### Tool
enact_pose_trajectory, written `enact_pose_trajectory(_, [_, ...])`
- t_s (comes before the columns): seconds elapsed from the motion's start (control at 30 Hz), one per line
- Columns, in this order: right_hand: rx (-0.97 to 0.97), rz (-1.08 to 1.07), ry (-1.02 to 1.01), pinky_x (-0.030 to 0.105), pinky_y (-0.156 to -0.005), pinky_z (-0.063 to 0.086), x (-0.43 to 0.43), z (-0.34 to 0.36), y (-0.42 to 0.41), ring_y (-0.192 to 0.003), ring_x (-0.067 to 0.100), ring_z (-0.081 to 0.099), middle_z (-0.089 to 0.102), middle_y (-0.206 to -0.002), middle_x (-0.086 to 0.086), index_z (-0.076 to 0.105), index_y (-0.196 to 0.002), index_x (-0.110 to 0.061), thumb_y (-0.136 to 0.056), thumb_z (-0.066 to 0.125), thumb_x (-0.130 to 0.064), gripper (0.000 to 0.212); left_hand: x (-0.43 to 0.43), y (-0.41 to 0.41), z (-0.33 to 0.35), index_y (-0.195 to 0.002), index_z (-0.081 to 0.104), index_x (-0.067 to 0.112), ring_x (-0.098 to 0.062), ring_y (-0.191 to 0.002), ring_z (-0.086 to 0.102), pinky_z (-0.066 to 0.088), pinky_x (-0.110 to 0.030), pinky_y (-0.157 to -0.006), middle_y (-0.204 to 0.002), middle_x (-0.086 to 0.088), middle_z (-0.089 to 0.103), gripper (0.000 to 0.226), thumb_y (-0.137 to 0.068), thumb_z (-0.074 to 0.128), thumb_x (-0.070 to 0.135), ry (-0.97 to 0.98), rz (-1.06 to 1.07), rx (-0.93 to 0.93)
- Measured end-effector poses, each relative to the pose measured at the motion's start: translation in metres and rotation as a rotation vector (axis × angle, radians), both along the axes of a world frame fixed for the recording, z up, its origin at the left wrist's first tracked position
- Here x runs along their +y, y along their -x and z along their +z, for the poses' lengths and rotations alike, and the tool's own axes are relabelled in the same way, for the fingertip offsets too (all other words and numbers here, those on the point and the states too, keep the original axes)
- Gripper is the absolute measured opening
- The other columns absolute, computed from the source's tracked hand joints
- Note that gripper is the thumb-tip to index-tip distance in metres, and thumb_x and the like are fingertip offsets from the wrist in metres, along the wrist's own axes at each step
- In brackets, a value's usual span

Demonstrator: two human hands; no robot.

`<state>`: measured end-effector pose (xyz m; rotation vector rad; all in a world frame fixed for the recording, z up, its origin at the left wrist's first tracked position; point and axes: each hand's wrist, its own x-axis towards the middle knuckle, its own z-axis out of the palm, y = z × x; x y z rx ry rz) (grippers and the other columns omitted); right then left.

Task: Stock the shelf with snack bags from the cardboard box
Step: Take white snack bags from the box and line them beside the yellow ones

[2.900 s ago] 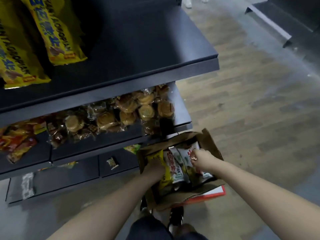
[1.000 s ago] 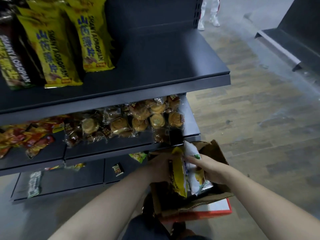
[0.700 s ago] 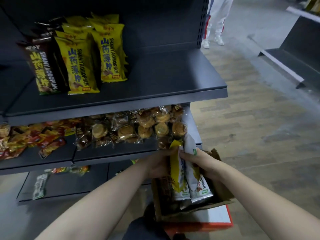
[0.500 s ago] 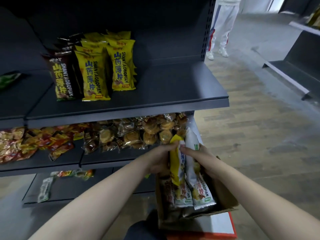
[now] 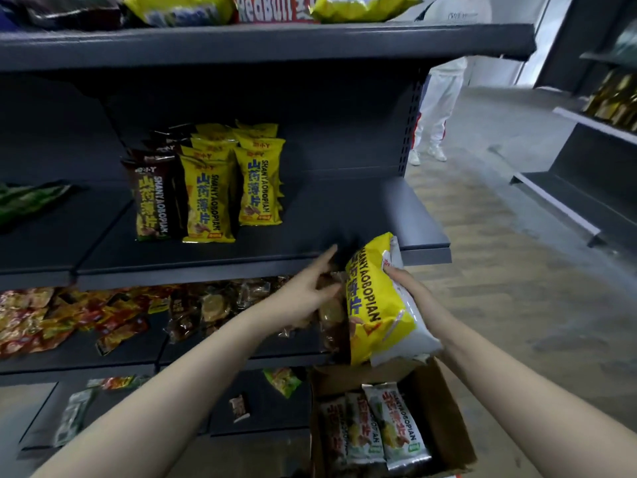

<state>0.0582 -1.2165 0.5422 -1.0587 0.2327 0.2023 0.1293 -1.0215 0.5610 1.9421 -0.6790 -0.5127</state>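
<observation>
Your hands have lifted two snack bags clear of the cardboard box [image 5: 444,419] since half a second ago, when the bags were only partly raised from it. The right hand [image 5: 408,288] now grips both: a yellow bag [image 5: 370,298] in front and a white bag [image 5: 410,326] pressed against its back, held just below the front lip of the middle shelf [image 5: 344,215]. The left hand [image 5: 303,294] has released them; its fingers are spread and reach toward the shelf edge, holding nothing.

This indicates that the transfer step is under way. The bare shelf area to the right of the standing yellow bags [image 5: 258,188] is the probable placement zone.

Limits of view:
- The right-hand fingers behind the bags are hidden; grip security cannot be confirmed.
- At least three bags [image 5: 372,432] remain in the box. Its lower edge is cut off, so the remaining count is uncertain.
- Motion blur softens the lower shelves.
</observation>
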Motion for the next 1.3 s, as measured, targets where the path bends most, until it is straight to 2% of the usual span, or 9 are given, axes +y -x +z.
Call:
enact_pose_trajectory(0.17, [-0.153, 0.003, 0.048, 0.015, -0.067, 0.056, 0.008, 0.025, -0.022, -0.076, -0.001, 0.071, 0.076, -0.081, -0.012, 0.080, -0.074, -0.032, -0.072, 0.070, -0.034, 0.010, 0.011, -0.013, 0.028, -0.142, 0.006, 0.049, -0.008, -0.145, 0.013, 0.017, -0.023, -0.117, -0.155, 0.001, 0.017, 0.100, -0.078, 0.066, 0.003, -0.057, -0.127, -0.376])
enact_pose_trajectory(0.27, [-0.198, 0.069, -0.044, 0.023, -0.065, 0.058, 0.016, 0.024, -0.035, -0.080, 0.012, 0.074, 0.077, -0.086, -0.001, 0.081, -0.083, -0.023, -0.059, 0.082, -0.041, 0.029, 0.023, -0.019, 0.038, -0.150, 0.008, 0.030, -0.001, -0.121, 0.047, 0.037, -0.005, -0.097, -0.140, 0.008, 0.035, 0.085, -0.087, 0.063, 0.018, -0.018, -0.055, -0.160])
enact_pose_trajectory(0.4, [-0.083, 0.111, -0.200, 0.042, -0.081, 0.057, 0.030, 0.020, -0.051, -0.103, 0.030, 0.069, 0.071, -0.114, 0.013, 0.074, -0.109, -0.015, -0.056, 0.088, -0.044, 0.062, 0.043, -0.016, 0.038, -0.145, 0.023, 0.028, -0.010, -0.106, 0.064, 0.055, -0.038, -0.091, -0.123, 0.005, 0.059, 0.078, -0.077, 0.049, 0.055, 0.113, 0.003, 0.197])
enact_pose_trajectory(0.5, [0.011, 0.197, -0.169, 0.048, -0.083, 0.056, 0.042, 0.018, -0.061, -0.106, 0.035, 0.067, 0.067, -0.119, 0.018, 0.073, -0.111, -0.011, -0.049, 0.092, -0.041, 0.072, 0.056, -0.018, 0.039, -0.131, 0.034, 0.039, -0.001, -0.101, 0.066, 0.058, -0.029, -0.080, -0.117, 0.019, 0.059, 0.059, -0.077, 0.052, 0.054, 0.080, -0.099, 0.242])
enact_pose_trajectory(0.67, [0.075, 0.325, 0.161, 0.040, -0.088, 0.055, 0.067, 0.030, -0.083, -0.105, 0.029, 0.068, 0.070, -0.116, 0.012, 0.074, -0.108, -0.017, -0.061, 0.081, -0.047, 0.056, 0.069, -0.036, 0.036, -0.112, 0.036, 0.052, 0.026, -0.094, 0.053, 0.044, 0.001, -0.073, -0.110, 0.038, 0.052, 0.039, -0.092, 0.057, 0.028, 0.033, -0.120, 0.171])
enact_pose_trajectory(0.83, [-0.095, 0.187, 0.472, 0.038, -0.089, 0.054, 0.091, 0.049, -0.111, -0.099, 0.022, 0.071, 0.074, -0.107, 0.005, 0.067, -0.116, -0.021, -0.067, 0.074, -0.053, 0.059, 0.084, -0.059, 0.025, -0.131, 0.038, 0.031, 0.012, -0.098, 0.056, 0.048, -0.003, -0.070, -0.120, 0.015, 0.057, 0.053, -0.087, 0.065, 0.024, 0.169, 0.178, 0.174])
enact_pose_trajectory(0.93, [-0.175, 0.063, 0.593, 0.037, -0.092, 0.053, 0.099, 0.052, -0.127, -0.103, 0.016, 0.069, 0.073, -0.110, -0.003, 0.064, -0.120, -0.025, -0.074, 0.070, -0.054, 0.055, 0.087, -0.076, 0.018, -0.115, 0.034, 0.042, 0.024, -0.085, 0.055, 0.044, 0.002, -0.066, -0.107, 0.023, 0.055, 0.049, -0.084, 0.068, 0.024, 0.180, 0.297, 0.069])
enact_pose_trajectory(1.13, [-0.242, -0.012, 0.551, 0.042, -0.095, 0.052, 0.114, 0.055, -0.148, -0.106, 0.017, 0.067, 0.070, -0.115, -0.001, 0.058, -0.127, -0.023, -0.077, 0.070, -0.046, 0.057, 0.073, -0.107, 0.016, -0.143, 0.018, 0.014, -0.022, -0.127, 0.043, 0.040, -0.042, -0.104, -0.134, -0.007, 0.044, 0.089, -0.076, 0.075, 0.025, 0.090, 0.483, -0.296])
enact_pose_trajectory(1.3, [-0.290, -0.143, 0.583, 0.015, -0.067, 0.054, 0.126, 0.058, -0.171, -0.089, 0.003, 0.070, 0.073, -0.100, -0.010, 0.061, -0.103, -0.035, -0.085, 0.070, -0.027, 0.022, 0.062, -0.128, 0.013, -0.147, 0.013, 0.008, -0.028, -0.126, 0.037, 0.036, -0.042, -0.106, -0.131, -0.012, 0.041, 0.102, -0.071, 0.077, 0.032, -0.023, 0.602, -0.497])
